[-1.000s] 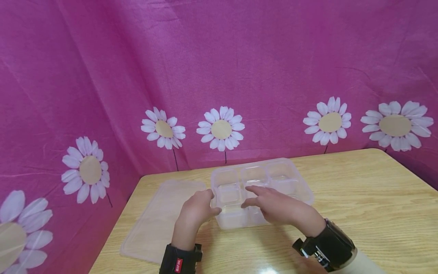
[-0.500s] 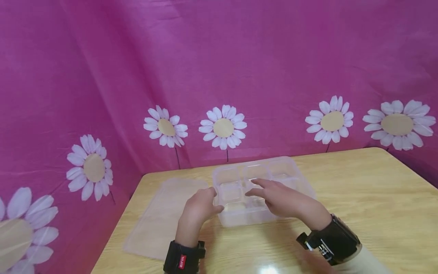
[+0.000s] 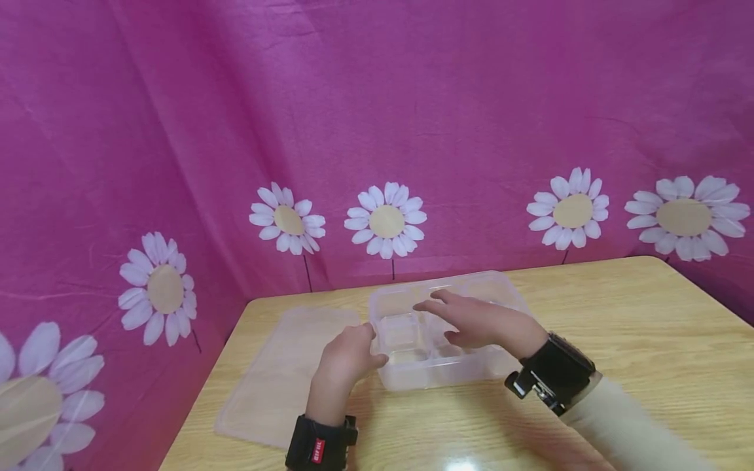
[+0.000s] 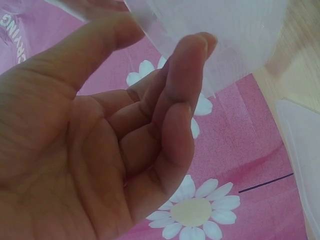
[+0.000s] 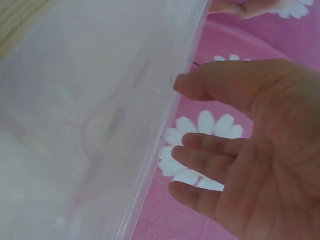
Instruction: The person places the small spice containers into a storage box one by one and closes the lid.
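A clear plastic compartment box [image 3: 453, 373] lies on the wooden table, its dividers showing from above. My left hand [image 3: 347, 356] is at the box's left side, with the thumb and fingertips right at the rim. In the left wrist view, the fingers of that hand [image 4: 115, 125] are loosely bent and the thumb tip meets the box's edge. Over the middle compartments hovers my right hand [image 3: 471, 320], fingers spread. The right wrist view shows this hand [image 5: 250, 150] with nothing in it, beside the cloudy box wall [image 5: 125, 125].
A flat translucent lid [image 3: 288, 379] lies on the table [image 3: 636, 340] to the left of the box. Behind and left of the table hangs a magenta cloth [image 3: 471, 98] printed with white daisies. Each wrist wears a black strap [image 3: 559, 369].
My right hand has moved away from me over the box, and its fingers have spread and straightened. The left hand stays at the box's left side. The view has shifted slightly.
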`<state>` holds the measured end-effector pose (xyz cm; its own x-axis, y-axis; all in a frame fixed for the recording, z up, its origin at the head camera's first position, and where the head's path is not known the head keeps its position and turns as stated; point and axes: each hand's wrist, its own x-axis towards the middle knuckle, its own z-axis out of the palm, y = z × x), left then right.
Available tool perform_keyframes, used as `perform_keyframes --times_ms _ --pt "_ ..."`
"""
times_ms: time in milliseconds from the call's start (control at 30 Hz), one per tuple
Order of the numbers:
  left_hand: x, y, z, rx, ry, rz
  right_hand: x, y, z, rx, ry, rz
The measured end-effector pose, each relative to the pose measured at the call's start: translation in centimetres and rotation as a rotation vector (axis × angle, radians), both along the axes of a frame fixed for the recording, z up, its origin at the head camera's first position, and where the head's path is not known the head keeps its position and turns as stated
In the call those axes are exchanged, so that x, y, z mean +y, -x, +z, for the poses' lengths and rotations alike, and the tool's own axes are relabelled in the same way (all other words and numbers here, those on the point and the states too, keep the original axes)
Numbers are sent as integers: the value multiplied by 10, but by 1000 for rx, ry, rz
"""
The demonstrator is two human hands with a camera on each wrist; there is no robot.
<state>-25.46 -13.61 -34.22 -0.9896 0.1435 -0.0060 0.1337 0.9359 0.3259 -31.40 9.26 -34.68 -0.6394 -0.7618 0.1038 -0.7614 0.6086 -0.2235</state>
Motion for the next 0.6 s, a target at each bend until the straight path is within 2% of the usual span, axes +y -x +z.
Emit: perform_keyframes --times_ms 267,367,600 --pt "0 -2 1 -5 -7 -12 -19 18 11 -122 -183 -83" --pt "0 -3 0 2 -15 -14 -25 21 13 -153 -217 -93" --pt "-1 -1 -1 22 -15 -3 -34 26 11 -156 -251 -83"
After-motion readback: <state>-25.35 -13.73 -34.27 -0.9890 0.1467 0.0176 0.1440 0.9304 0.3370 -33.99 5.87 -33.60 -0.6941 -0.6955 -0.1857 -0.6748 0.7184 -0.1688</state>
